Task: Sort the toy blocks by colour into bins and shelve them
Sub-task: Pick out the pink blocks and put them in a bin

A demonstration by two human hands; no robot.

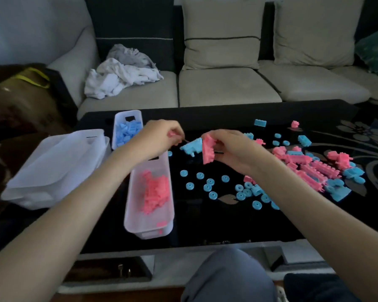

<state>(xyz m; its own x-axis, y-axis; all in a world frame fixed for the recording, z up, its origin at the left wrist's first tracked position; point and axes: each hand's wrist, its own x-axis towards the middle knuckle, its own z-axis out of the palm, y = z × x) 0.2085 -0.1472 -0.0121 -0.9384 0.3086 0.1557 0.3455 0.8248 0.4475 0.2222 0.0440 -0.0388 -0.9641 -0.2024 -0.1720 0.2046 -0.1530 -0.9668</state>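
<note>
Toy blocks (303,168) in pink and blue lie mostly in a mixed heap on the right part of the black counter (205,225), and many blue round pieces (207,186) are scattered in the middle of it. Two narrow white bins stand at the left. The blue bin (127,115), farther away, holds blue blocks, and the pink bin (140,225), nearer, holds pink ones. Some empty bins (52,166) are stacked just beside them.

Both hands are raised over the counter, between the bins and the heap. The left hand (159,136) pinches a small pink piece (172,134) in its curled fingers, above the far end of the pink bin. The right hand (231,149) grips a pink cluster (208,150) of joined blocks. A blue piece (191,147) sits against this cluster on its left side. It seems attached to it, but I cannot tell this for sure.

I judge that the step in hand is pulling a two-colour assembly apart, so the sorting is about half done and shelving has not begun. The next move probably calls for dropping the small pink piece into the pink bin below. After that, the left hand should take hold of the blue piece while the right hand keeps a firm grip.
</note>
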